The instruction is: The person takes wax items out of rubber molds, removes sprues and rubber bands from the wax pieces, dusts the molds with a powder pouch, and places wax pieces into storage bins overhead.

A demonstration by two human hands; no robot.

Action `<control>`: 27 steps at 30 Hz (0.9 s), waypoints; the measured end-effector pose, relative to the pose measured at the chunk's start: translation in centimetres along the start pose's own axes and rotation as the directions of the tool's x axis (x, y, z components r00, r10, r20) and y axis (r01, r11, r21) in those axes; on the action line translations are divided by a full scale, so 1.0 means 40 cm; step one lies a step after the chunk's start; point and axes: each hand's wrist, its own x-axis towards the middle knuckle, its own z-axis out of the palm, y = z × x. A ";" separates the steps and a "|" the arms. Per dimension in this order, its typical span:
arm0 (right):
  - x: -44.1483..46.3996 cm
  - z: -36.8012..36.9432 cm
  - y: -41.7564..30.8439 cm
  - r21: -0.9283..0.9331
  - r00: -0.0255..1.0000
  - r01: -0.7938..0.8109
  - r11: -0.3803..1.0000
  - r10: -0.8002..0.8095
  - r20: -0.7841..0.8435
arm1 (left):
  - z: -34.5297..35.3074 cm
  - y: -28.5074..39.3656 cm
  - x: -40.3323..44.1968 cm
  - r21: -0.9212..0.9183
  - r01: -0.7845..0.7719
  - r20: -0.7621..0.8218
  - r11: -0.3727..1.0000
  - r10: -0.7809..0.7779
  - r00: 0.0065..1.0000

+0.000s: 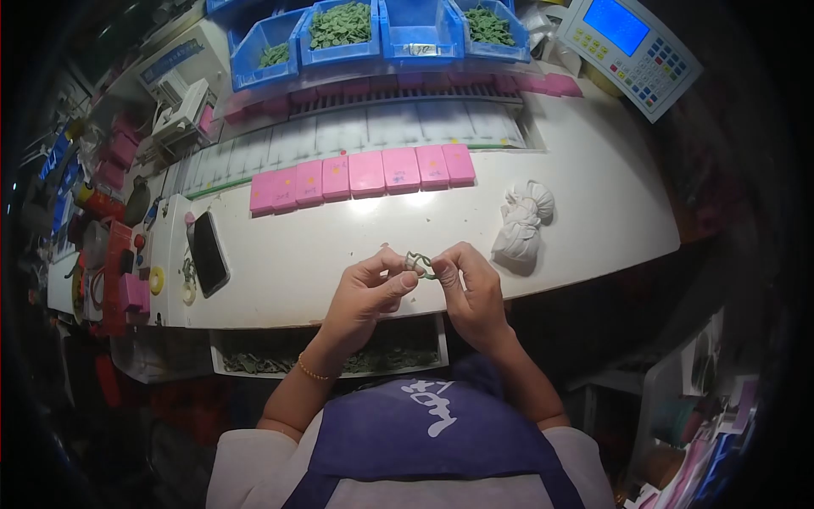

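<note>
A small green looped piece [419,262], thin like bent wire, is held up over the front edge of the white table. My left hand [370,290] pinches its left side between thumb and fingers. On its right side, the thumb and fingertips of my right hand [471,293] are closed on the same piece. Fingertips cover part of it, so its full shape is hidden. Below my hands, a pulled-out drawer [219,360] holds many green bits.
Several pink blocks [367,174] with markings stand in a row behind my hands. A knotted white cloth bundle [521,225] lies right, a phone [209,253] left. Blue bins [421,30], some with green pieces, line the back. A keypad unit [632,51] stands back right.
</note>
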 end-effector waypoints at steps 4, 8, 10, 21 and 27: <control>-0.008 0.004 0.000 0.072 0.998 -0.060 0.996 0.057 0.036 | 0.001 -0.006 -0.003 0.018 -0.030 0.010 0.999 0.030 0.999; -0.025 0.010 0.020 0.367 0.946 -0.313 0.876 0.254 0.201 | 0.007 -0.030 0.004 0.257 -0.300 0.009 0.919 0.308 0.951; -0.036 0.024 0.035 0.579 0.890 -0.454 0.678 0.315 0.329 | 0.008 -0.047 0.009 0.281 -0.371 0.032 0.885 0.377 0.926; -0.031 0.033 -0.010 0.727 0.735 -0.655 0.207 0.396 0.550 | 0.033 -0.030 -0.011 0.537 -0.432 0.032 0.725 0.494 0.869; -0.042 0.044 0.008 0.503 0.933 -0.360 0.786 0.307 0.186 | 0.035 0.023 -0.023 0.049 -0.109 0.041 0.993 0.107 0.993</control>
